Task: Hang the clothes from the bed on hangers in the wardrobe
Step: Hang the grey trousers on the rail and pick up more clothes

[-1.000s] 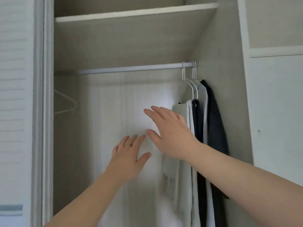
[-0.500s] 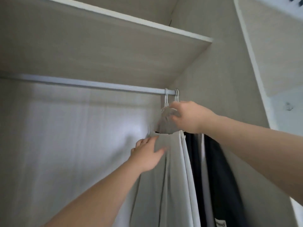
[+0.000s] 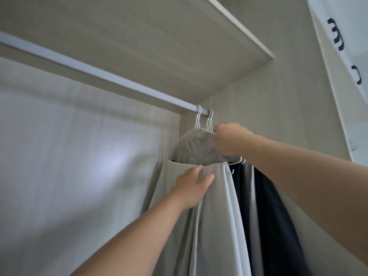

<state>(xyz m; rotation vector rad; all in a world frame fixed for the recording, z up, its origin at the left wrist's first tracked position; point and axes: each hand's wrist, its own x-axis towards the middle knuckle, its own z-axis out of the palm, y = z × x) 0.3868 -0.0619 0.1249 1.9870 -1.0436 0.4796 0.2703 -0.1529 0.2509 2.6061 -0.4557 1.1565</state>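
Cloth is the matter in hand: a pale grey garment (image 3: 215,226) is folded over the bar of the front hanger (image 3: 191,134) and falls from there to the bottom edge at six o'clock.

The left hand (image 3: 192,188) lies flat on that garment just under the fold. Its fingers are straight and point toward twelve o'clock, the thumb is spread toward three, and it presses the cloth without closing on it. From this hand, the hanger bar sits just beyond the fingertips at twelve and the rest of the garment runs down past the wrist at six.

The right hand (image 3: 229,140) reaches in from four o'clock. Its fingers are curled round the shoulder of the front hanger, just below the hooks. They seem to take in some bunched grey cloth along with the wire, though the hand hides the grip itself. The garment hangs at seven o'clock from this hand.

The white wire hooks crowd the right end of the rail (image 3: 111,76), which runs off toward ten o'clock under the shelf (image 3: 159,46). Behind the grey garment, at four o'clock, hangs a dark garment (image 3: 274,216), touching it. Black handles (image 3: 336,34) show on a white door at one o'clock.
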